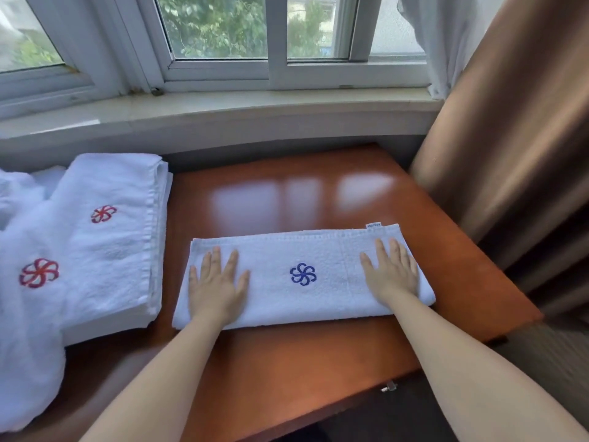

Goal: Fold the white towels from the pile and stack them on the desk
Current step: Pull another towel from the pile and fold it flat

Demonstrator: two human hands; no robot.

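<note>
A folded white towel [302, 275] with a blue pinwheel emblem [303, 274] is laid across the desk [287, 362]. It is pressed flat by the left hand [216, 285] and right hand [393, 274], fingers straight and spread, nothing gripped. Its corner tag [373, 225] cannot be read. Red-emblem towels [105, 237] are stacked at the left.

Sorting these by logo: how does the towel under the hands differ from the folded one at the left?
The blue-logo towel is a long narrow strip lying crosswise; the red-logo towel is a broader rectangle. Both hands, left and right, press the blue one flat; the red one lies untouched. Both are white.
</note>
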